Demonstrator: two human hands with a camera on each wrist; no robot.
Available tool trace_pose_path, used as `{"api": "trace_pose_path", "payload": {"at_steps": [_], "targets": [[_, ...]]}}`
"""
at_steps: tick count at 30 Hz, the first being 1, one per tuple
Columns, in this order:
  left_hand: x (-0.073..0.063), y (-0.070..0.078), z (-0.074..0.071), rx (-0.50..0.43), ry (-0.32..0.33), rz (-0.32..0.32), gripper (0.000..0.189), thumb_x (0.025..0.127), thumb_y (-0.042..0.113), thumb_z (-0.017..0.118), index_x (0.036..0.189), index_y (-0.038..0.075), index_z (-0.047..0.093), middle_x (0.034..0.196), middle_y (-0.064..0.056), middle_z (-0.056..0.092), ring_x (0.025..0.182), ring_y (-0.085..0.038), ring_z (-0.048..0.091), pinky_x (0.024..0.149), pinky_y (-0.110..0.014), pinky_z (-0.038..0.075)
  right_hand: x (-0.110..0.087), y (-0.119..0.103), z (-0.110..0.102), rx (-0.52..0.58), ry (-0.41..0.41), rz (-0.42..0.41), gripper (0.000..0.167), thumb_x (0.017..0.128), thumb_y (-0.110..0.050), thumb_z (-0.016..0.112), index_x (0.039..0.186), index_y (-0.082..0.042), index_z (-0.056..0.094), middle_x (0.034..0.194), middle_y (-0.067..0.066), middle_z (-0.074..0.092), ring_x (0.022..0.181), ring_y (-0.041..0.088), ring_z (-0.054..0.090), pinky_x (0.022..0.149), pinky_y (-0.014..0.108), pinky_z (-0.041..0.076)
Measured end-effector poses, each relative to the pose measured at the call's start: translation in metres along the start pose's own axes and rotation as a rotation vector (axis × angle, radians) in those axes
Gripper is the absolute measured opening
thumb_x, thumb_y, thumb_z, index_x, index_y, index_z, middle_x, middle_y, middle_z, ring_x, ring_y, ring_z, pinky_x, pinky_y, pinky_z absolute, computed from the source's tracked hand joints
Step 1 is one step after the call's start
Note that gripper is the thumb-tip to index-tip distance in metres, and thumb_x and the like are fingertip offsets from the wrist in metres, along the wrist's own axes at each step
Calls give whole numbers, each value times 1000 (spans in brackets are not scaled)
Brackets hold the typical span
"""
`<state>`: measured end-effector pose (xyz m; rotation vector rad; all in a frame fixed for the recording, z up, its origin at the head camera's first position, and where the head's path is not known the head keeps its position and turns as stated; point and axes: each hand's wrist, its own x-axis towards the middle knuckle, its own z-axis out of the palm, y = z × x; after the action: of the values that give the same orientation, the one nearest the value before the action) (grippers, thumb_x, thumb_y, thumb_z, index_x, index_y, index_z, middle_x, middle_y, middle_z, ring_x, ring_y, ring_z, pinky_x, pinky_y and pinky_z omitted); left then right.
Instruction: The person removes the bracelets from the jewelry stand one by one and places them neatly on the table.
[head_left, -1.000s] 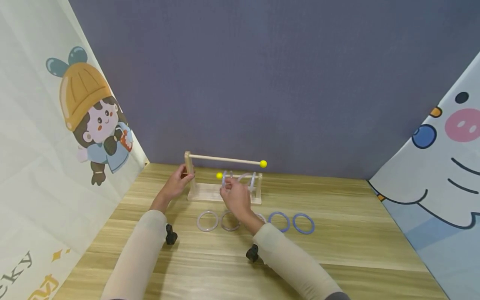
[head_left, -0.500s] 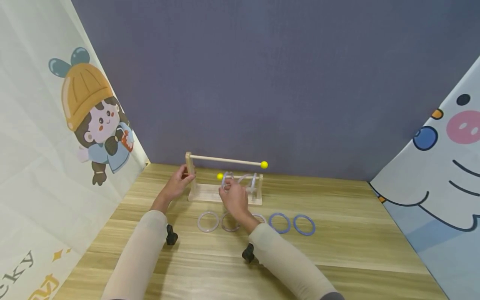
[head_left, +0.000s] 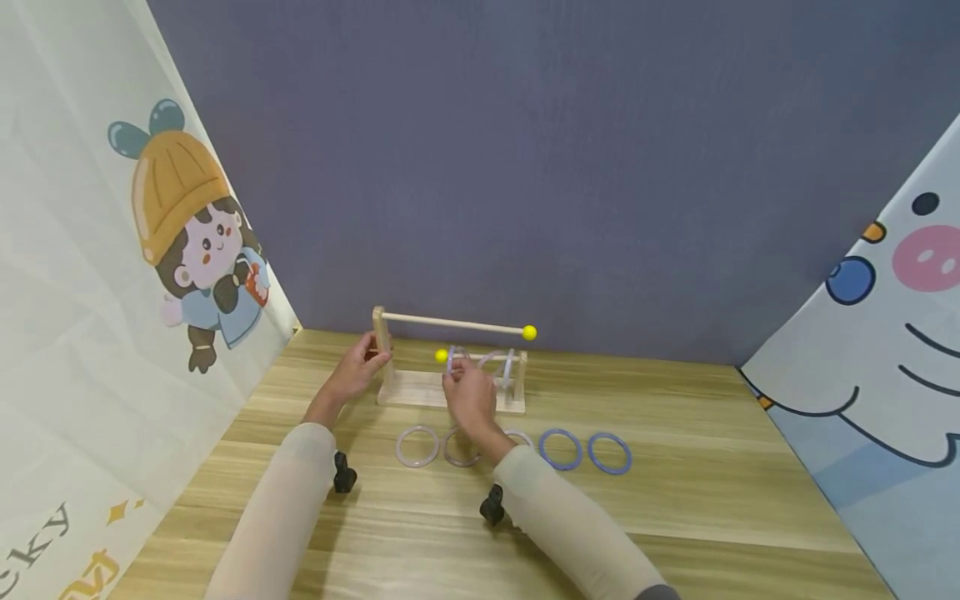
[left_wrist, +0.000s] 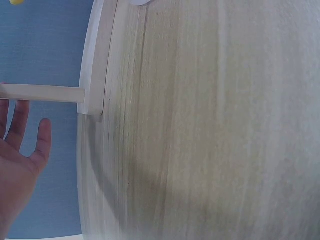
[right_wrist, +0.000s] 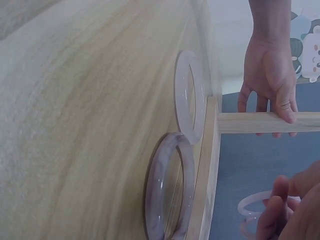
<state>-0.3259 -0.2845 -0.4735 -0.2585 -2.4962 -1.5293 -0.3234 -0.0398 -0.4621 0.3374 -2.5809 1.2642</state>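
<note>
Glossy pale-lilac ring (head_left: 451,360) sitting at the lower wooden rod (head_left: 472,357), just beside its yellow end ball (head_left: 441,356).
Right hand (head_left: 472,398) is pinching the ring; left hand (head_left: 355,372) is gripping the taller upright (head_left: 380,321) of the pale wooden stand (head_left: 416,388). In front of the stand, three pale glossy rings (head_left: 398,447) and two blue rings (head_left: 541,450) are lying in a row on the wood-grained bench (head_left: 690,500).

Wood-grain table (head_left: 697,475), 5 rings (head_left: 561,468), wooden rack (head_left: 411,389)
</note>
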Motion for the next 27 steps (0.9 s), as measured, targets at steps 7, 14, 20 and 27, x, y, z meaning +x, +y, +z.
{"api": "trace_pose_path", "payload": {"at_steps": [7,14,20,27], "targets": [[-1,1,-1,-40,8,0,44,107,13,51,145,-7,40,136,-36,53,115,-30,57,93,-22,47,0,0,0,46,-15,22,19,92,-19,74,110,-16,75,93,1,80,78,17,76,75,36,59],[-1,1,-2,-42,-1,-16,45,107,14,51,147,-4,40,138,-35,53,118,-33,57,95,-24,47,0,-2,-1,80,-17,4,19,91,-17,75,110,-14,75,93,3,80,74,15,75,64,26,58],[-4,10,-2,-38,-10,-17,46,107,10,49,148,-8,37,138,-38,51,122,-42,55,101,-36,48,1,-6,0,88,-19,0,20,91,-19,75,111,-16,75,91,2,80,65,10,72,60,23,55],[-5,12,-3,-36,-9,-24,45,107,11,51,147,-6,40,137,-35,54,120,-40,56,102,-41,48,1,-10,4,99,-33,13,22,90,-18,76,112,-17,75,93,3,79,71,11,73,58,20,55]]}}
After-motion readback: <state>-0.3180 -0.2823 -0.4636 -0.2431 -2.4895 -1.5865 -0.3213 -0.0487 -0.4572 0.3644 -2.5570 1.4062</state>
